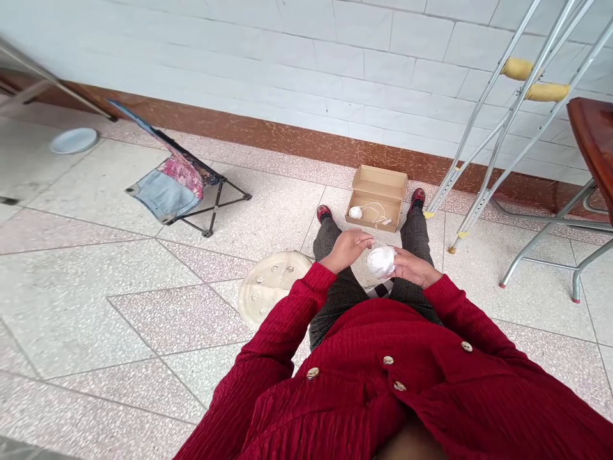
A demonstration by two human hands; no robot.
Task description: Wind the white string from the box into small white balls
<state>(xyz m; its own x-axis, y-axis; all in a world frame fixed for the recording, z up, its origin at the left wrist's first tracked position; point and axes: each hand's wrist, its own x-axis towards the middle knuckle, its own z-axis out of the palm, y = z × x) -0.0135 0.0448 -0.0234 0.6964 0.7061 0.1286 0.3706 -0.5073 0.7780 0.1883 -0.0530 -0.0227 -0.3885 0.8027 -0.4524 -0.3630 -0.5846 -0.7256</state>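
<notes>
Right of centre frame, a white ball [382,262], clasped in the fingers of the right hand [416,267] | left hand [348,248]: fingers bunched, hold on anything unclear | Risk: loosened grasp could drop it floorward; slack cord [384,221] in open box [380,182] might tangle

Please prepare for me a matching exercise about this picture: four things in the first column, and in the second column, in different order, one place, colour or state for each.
1. right hand
2. cardboard box
3. folding chair
4. crutches

A. lid open, between the two shoes
B. silver with yellow grips
C. holding a white round bundle
D. with a blue seat

Pairs: 1-C, 2-A, 3-D, 4-B
</notes>
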